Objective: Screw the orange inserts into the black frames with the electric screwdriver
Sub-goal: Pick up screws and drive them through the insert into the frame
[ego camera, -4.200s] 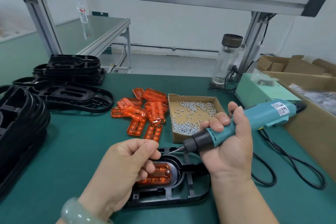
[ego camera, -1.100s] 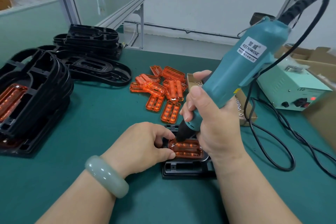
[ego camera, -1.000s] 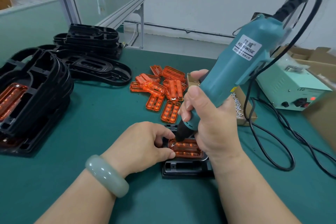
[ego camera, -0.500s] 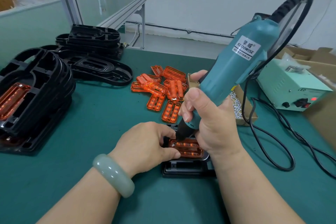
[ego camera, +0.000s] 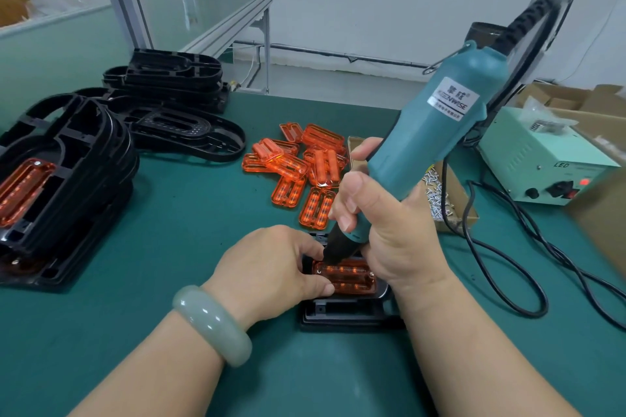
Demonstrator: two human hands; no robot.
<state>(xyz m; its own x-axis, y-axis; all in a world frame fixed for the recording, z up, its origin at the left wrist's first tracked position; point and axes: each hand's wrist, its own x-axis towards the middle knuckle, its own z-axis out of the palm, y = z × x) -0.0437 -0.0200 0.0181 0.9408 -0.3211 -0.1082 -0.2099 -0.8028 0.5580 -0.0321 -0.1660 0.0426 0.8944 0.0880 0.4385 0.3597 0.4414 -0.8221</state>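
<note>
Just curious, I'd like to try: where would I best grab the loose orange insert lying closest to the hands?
Probably pinch that orange insert across its two long edges, coming from above on its left. It lies flat, long and narrow, with bare mat on that side; the right hand and electric screwdriver crowd the other.

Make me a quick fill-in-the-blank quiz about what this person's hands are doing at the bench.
The right hand grips the electric screwdriver, its tip down on an ____ insert. The left hand steadies that insert in a black ____. The loose screws lie in a cardboard ____.
Missing words: orange; frame; box.
</note>
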